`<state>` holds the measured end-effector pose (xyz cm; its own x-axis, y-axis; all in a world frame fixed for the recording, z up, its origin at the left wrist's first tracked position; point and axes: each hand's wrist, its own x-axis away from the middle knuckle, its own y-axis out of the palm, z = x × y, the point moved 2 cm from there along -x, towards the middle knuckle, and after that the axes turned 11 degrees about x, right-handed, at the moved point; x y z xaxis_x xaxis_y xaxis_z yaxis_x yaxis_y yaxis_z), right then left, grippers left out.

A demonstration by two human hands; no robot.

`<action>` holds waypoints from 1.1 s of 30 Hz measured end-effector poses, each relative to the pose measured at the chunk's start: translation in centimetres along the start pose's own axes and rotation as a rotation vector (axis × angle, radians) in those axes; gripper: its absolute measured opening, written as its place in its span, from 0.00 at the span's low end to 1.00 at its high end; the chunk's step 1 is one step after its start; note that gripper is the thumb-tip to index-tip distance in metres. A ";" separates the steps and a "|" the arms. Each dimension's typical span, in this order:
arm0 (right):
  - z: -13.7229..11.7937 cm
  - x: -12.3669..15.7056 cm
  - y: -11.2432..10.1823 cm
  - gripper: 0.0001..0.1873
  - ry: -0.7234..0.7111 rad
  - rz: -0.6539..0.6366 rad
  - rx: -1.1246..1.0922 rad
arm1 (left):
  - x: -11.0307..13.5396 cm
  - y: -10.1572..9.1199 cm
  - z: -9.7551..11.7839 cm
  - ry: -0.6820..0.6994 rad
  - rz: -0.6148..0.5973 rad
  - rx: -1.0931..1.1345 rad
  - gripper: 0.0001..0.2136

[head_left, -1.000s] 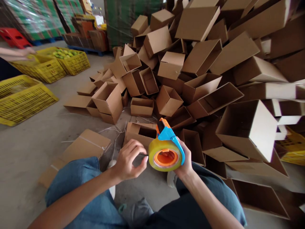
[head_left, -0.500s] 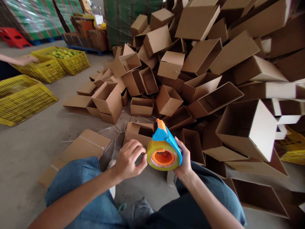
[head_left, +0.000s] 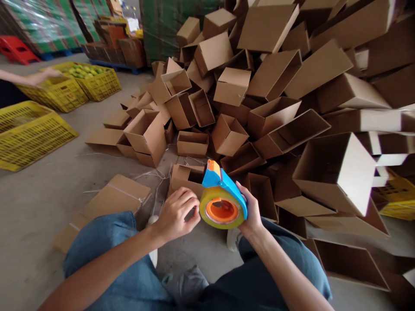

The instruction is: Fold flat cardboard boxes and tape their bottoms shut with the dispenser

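My right hand [head_left: 250,212] grips a tape dispenser [head_left: 223,201] over my knees: a yellowish roll of clear tape on an orange core, in a blue frame with an orange tip. My left hand [head_left: 177,212] is curled right beside the roll, its fingertips pinched at the roll's left edge. What those fingertips pinch is too small to make out. Both hands hover above the concrete floor between my legs in blue jeans.
A big heap of open brown cardboard boxes [head_left: 275,95] fills the right and middle. A flat bundle of cardboard [head_left: 113,198] lies by my left knee. Yellow plastic crates [head_left: 32,134] stand at left; another person's hand [head_left: 45,73] reaches over one of them.
The dispenser has tilted and shifted a little left and up, closer to my left hand. The other person's hand at far left moved right along the crate.
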<state>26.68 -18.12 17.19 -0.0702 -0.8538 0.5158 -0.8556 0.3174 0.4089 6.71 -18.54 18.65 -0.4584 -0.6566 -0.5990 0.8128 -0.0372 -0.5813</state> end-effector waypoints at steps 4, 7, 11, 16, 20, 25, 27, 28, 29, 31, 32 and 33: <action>0.0 -0.1 0.0 0.13 0.072 -0.014 0.010 | -0.2 -0.2 -0.4 -0.055 -0.063 0.165 0.06; 0.2 -0.3 -0.2 0.12 0.064 -0.019 -0.012 | -0.2 -0.4 -0.5 -0.078 -0.109 0.235 0.05; 0.5 -0.4 -0.5 0.12 0.080 -0.021 -0.021 | 0.1 -0.3 -0.5 -0.109 -0.130 0.259 0.03; 0.6 -0.4 -0.7 0.12 0.077 -0.017 -0.031 | 0.0 -0.2 -0.5 -0.127 -0.125 0.304 0.03; 0.6 -0.3 -0.8 0.12 0.100 -0.029 -0.033 | -0.1 -0.2 -0.5 -0.147 -0.128 0.334 0.03; 0.5 -0.3 -0.9 0.12 0.100 -0.028 -0.024 | 0.1 -0.1 -0.7 -0.187 -0.140 0.350 0.03; 0.5 -0.3 -0.9 0.13 0.095 -0.026 -0.012 | 0.2 0.0 -0.9 -0.218 -0.151 0.350 0.04; 0.4 -0.2 -0.8 0.13 0.091 -0.023 -0.005 | 0.2 0.1 -1.0 -0.232 -0.160 0.349 0.04; 0.4 -0.2 -0.8 0.13 0.087 -0.019 0.002 | 0.3 0.1 -1.0 -0.242 -0.172 0.346 0.04; 0.4 -0.1 -0.8 0.14 0.079 -0.008 0.006 | 0.4 0.2 -1.1 -0.251 -0.192 0.329 0.04; 0.4 -0.1 -0.7 0.14 0.080 -0.003 0.006 | 0.4 0.3 -1.1 -0.251 -0.198 0.318 0.05; 0.4 0.0 -0.7 0.14 0.082 0.003 0.003 | 0.5 0.3 -1.1 -0.249 -0.202 0.309 0.05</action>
<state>27.06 -18.51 16.56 -0.0306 -0.8161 0.5771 -0.8572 0.3184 0.4048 6.36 -18.08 17.60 -0.5495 -0.7731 -0.3168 0.8021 -0.3820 -0.4590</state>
